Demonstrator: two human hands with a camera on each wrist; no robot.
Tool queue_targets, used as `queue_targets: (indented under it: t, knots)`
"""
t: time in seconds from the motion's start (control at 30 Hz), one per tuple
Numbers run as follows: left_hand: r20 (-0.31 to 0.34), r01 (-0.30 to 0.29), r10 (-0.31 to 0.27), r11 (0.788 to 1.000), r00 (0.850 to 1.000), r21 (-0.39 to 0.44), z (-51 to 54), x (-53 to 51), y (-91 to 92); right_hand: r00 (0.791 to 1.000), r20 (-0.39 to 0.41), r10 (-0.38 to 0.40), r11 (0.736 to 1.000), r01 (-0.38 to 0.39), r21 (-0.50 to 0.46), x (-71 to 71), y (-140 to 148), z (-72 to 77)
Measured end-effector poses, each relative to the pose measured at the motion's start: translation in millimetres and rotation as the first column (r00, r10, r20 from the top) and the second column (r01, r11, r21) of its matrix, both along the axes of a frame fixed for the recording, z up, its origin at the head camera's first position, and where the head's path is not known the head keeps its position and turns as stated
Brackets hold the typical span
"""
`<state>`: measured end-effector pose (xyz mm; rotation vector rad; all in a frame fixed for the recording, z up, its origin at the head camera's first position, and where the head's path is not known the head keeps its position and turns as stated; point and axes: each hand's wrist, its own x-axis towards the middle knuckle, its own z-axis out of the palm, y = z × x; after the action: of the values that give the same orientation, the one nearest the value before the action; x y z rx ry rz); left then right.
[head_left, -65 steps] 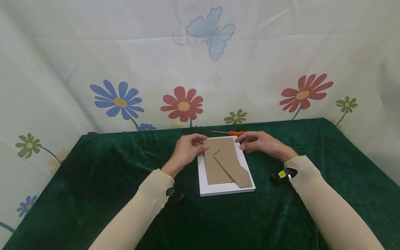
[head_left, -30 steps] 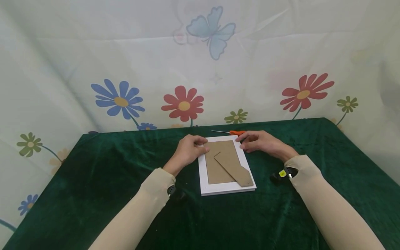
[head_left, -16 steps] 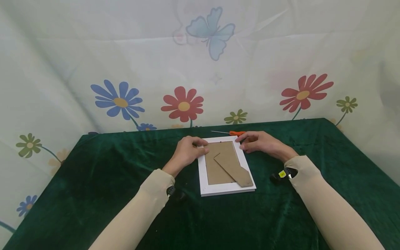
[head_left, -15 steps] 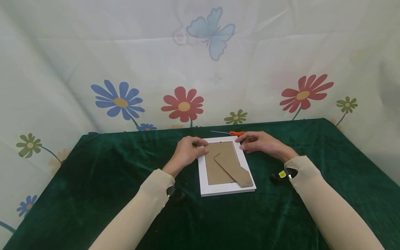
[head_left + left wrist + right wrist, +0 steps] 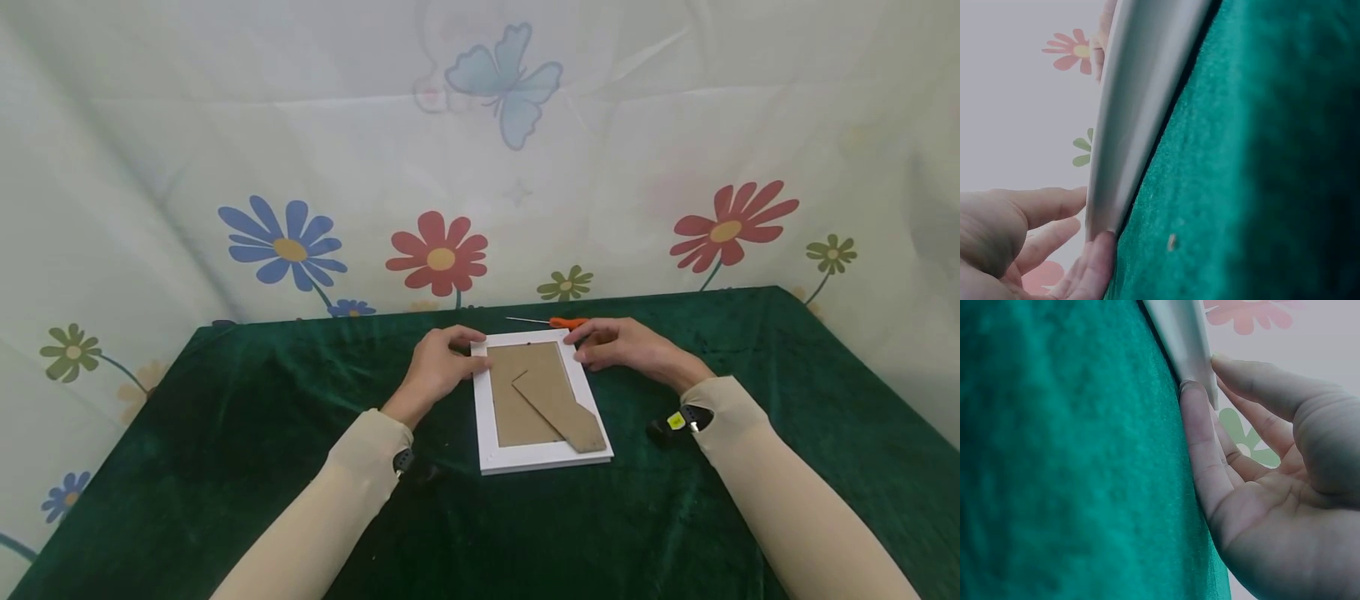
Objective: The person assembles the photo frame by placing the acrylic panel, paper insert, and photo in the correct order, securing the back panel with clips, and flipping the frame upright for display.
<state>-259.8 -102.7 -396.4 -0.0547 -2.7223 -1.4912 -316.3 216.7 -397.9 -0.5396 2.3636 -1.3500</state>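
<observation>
A white picture frame [image 5: 540,456] lies face down on the green cloth, showing its brown cardboard backing [image 5: 517,421] and angled stand leg [image 5: 581,427]. At its far left corner my left hand [image 5: 437,367] grips the edge. In the left wrist view, the thumb sits by the frame's [image 5: 1138,94] back edge and fingertips touch its side. The far right corner is between the thumb and fingers of my right hand [image 5: 622,346]. The right wrist view shows a fingertip against the frame's [image 5: 1186,337] side. The front of the frame is hidden.
Just beyond the frame lies a screwdriver with an orange handle [image 5: 566,322], partly behind my right hand. A dark green velvet cloth [image 5: 300,400] covers the table. Behind it hangs a pale curtain [image 5: 337,150] printed with flowers and a butterfly.
My left hand has shifted slightly left, its thumb drawing back from the cardboard onto the white border. My right hand stays at its corner, and the frame has barely moved.
</observation>
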Motion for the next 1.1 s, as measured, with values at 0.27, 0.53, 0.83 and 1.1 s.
queue_targets:
  t: [0.27,0.53,0.83,1.1]
  knots:
    - [0.033,0.035,-0.034,0.999,0.999,-0.025,-0.9,0.2,-3.3,1.0,0.01,-0.004,1.0,0.005,-0.022,0.5,0,0.0]
    - [0.056,0.063,-0.064,0.998,0.996,0.012,-3.5,0.1,-7.5,1.0,0.002,0.003,1.0,-0.003,-0.016,0.8,0,1.0]
    - [0.077,0.066,-0.069,0.997,0.995,0.039,-3.9,-0.8,-10.3,1.0,-0.016,0.009,1.0,-0.009,0.013,-1.0,-2,2.1]
    - [0.077,0.072,-0.075,0.997,0.994,0.04,-3.7,-1.4,-10.6,0.996,-0.091,0.022,0.996,-0.014,0.089,2.6,-7,17.6]
